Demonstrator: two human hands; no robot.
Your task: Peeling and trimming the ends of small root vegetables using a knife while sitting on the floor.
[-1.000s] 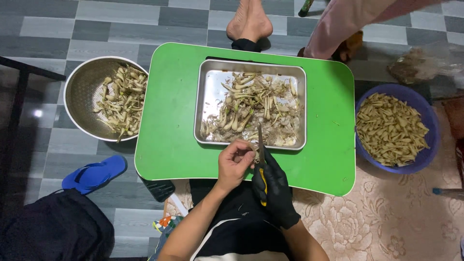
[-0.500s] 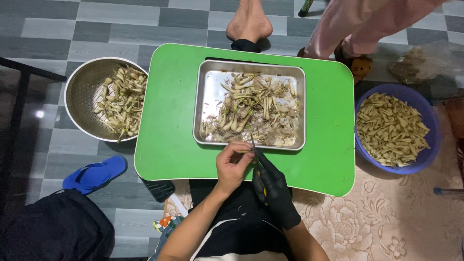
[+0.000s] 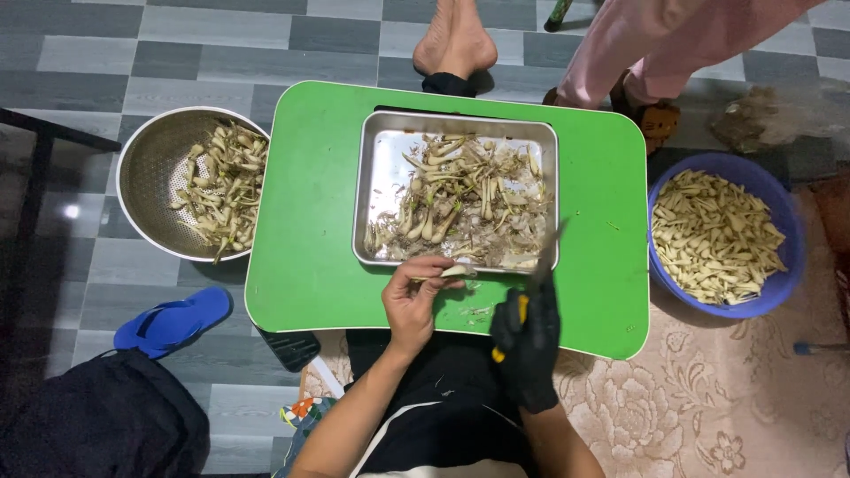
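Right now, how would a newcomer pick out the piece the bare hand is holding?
Start at the green table, then the metal tray on it. Just past the tray's near edge, the left hand pinches one pale stalk, the only one lifted clear of the pile.

Pale stalk piece (image 3: pixel 456 272) pinched horizontally, yellow-handled knife (image 3: pixel 531 283) upright, blade blurred

The low table (image 3: pixel 310 265) is bright green, the tray (image 3: pixel 376 177) on it shiny silver. The right hand (image 3: pixel 529 332) wears a black glove around a yellow-handled knife (image 3: pixel 522 305). The basin (image 3: pixel 779 292) is blue, the slipper (image 3: pixel 173 320) blue, the floor (image 3: pixel 106 53) checkered in 2 greys, the rug (image 3: pixel 708 407) beige floral.
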